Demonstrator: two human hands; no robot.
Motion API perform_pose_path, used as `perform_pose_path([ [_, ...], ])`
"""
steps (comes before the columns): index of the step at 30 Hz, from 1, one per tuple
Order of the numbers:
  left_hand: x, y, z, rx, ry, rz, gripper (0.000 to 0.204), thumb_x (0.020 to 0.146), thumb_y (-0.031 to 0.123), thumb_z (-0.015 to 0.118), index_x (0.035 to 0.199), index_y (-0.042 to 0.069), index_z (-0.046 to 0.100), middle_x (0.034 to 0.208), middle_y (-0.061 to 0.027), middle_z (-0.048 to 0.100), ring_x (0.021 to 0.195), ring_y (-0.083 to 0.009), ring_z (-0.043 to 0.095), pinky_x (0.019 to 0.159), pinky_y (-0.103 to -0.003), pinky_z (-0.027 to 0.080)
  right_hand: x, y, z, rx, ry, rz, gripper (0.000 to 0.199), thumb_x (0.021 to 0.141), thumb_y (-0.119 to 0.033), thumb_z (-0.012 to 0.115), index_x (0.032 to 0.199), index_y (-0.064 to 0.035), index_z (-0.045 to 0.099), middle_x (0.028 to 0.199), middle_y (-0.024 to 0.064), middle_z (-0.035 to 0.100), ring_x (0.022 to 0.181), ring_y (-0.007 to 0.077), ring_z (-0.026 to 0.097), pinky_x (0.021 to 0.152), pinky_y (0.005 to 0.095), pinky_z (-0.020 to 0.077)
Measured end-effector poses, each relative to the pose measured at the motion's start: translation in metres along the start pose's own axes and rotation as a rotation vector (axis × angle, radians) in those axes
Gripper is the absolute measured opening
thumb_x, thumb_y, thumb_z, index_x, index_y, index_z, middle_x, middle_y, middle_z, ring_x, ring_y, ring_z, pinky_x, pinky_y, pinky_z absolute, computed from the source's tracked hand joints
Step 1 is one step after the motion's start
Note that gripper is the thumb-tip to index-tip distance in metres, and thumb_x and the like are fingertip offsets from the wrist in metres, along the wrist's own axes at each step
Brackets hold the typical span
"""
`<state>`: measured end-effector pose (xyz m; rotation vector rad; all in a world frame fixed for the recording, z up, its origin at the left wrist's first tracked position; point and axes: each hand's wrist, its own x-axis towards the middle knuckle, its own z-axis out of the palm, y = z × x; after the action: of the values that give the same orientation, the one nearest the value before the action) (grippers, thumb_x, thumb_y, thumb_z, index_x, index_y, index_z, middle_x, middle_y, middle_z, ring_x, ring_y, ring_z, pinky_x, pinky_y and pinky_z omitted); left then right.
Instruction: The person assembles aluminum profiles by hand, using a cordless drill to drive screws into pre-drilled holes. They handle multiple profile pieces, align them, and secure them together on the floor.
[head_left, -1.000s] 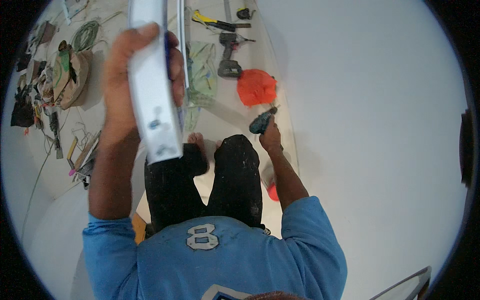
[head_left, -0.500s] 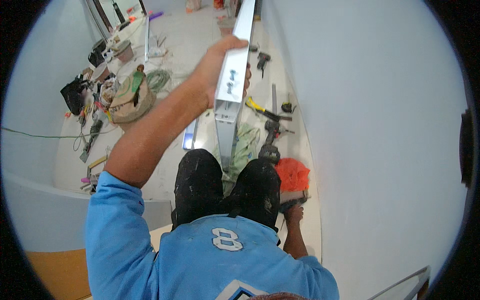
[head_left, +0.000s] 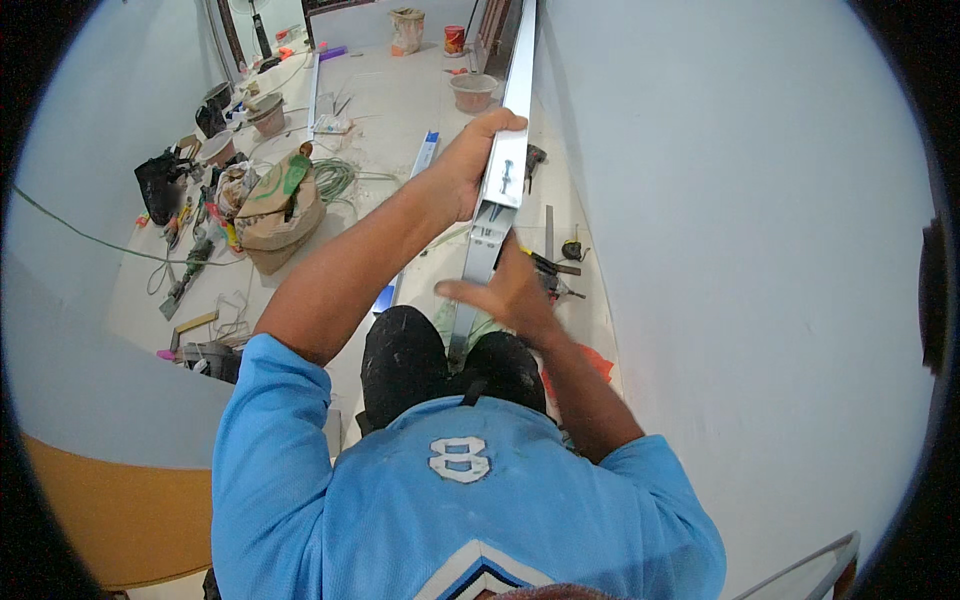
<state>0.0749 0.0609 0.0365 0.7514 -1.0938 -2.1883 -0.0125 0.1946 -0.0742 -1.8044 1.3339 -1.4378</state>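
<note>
A long, white metal profile [head_left: 512,130] rises away from me, a small metal fastener showing on its upper face near the close end. My left hand [head_left: 475,160] is wrapped around it close to that end. Directly below stands a second, narrower metal profile [head_left: 467,320], its foot between my knees and its top meeting the long one. My right hand [head_left: 515,295] is beside this lower piece, thumb stretched out across its front. The other fingers point upward toward the joint and are partly hidden and slightly blurred; I see nothing clearly held in them.
The wall [head_left: 740,250] runs close along my right. On the floor beside it lie a tape measure [head_left: 571,249], a power drill [head_left: 535,165] and an orange-red bag [head_left: 592,372]. To the left are a brown sack [head_left: 280,220], a coiled green hose [head_left: 335,178] and several buckets and tools.
My right hand has come up from the floor beside the orange-red bag to the lower profile. My left hand still grips the long profile, which sits farther right in view.
</note>
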Motion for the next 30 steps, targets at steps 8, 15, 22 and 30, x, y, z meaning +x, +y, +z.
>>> perform_pose_path([
  [8,0.015,0.013,-0.006,0.104,0.008,0.151,0.029,0.085,0.034,0.068,0.093,0.007,0.061,0.07,-0.0061,0.063,0.049,-0.0161,0.061,0.042,-0.032,0.052,-0.006,0.021,0.025,0.018,0.103,0.252,0.075,0.077,-0.014,0.078,0.14,0.0017,0.041,0.12,0.0233,0.066,0.114,0.0364,0.068,0.101,0.0446,0.0536],
  [15,0.002,0.019,-0.025,0.123,-0.005,0.055,0.046,0.08,0.05,0.066,0.088,0.006,0.059,0.065,-0.0046,0.058,0.045,-0.0174,0.054,0.042,-0.031,0.044,-0.017,0.032,0.005,0.021,0.173,0.2,0.065,0.076,-0.01,0.079,0.131,-0.0028,0.045,0.11,0.0117,0.065,0.1,0.0264,0.07,0.093,0.0396,0.0567],
  [22,-0.032,-0.003,-0.052,0.102,0.032,0.049,0.048,0.082,0.05,0.068,0.092,0.004,0.061,0.066,-0.0045,0.06,0.045,-0.0175,0.056,0.042,-0.03,0.045,-0.021,0.031,-0.011,-0.005,0.121,0.242,0.077,0.077,-0.014,0.079,0.143,-0.0046,0.041,0.118,0.0224,0.066,0.112,0.0387,0.069,0.099,0.0473,0.0552],
  [30,-0.064,-0.044,-0.087,0.094,0.034,0.11,0.049,0.087,0.045,0.065,0.101,-0.001,0.062,0.067,-0.0074,0.059,0.044,-0.0199,0.057,0.041,-0.033,0.047,-0.026,0.041,-0.016,0.021,0.149,0.209,0.072,0.077,-0.011,0.081,0.137,-0.0046,0.043,0.11,0.0172,0.068,0.103,0.0343,0.071,0.091,0.046,0.0571],
])
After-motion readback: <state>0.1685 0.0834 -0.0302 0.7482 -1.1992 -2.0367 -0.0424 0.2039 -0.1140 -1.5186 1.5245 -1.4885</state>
